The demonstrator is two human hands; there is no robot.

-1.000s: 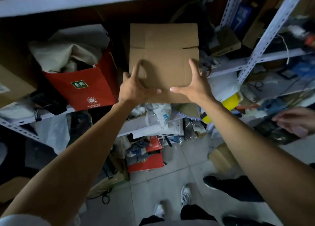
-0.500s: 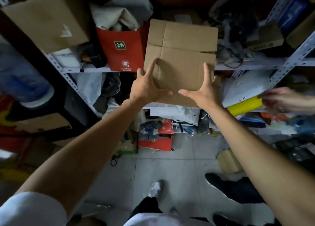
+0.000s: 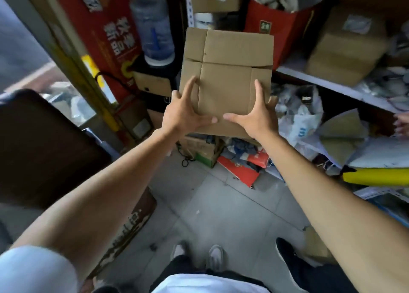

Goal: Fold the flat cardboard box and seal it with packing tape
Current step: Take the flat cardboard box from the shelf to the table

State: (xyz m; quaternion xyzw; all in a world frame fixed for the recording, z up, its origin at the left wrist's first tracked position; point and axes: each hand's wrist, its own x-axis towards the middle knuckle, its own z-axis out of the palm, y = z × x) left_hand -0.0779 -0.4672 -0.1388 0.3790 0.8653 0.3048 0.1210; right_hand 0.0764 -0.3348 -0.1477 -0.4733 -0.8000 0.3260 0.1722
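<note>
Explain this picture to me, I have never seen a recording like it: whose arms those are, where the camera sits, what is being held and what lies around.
There is no machine here. The camera is worn on a person's head and looks forward and down, so the two bare arms that reach into the picture are that person's own, and their shoes show at the bottom.

The left hand and the right hand hold a flat cardboard box up in the air between them, thumbs on the front near its lower edge and fingers spread round its sides. The box is not yet opened out, and no tape is on it that I can see.

Behind it stand cluttered shelves with a red bag, other cartons and a water bottle. Below is a grey tiled floor. A yellow roll lies at the right.
</note>
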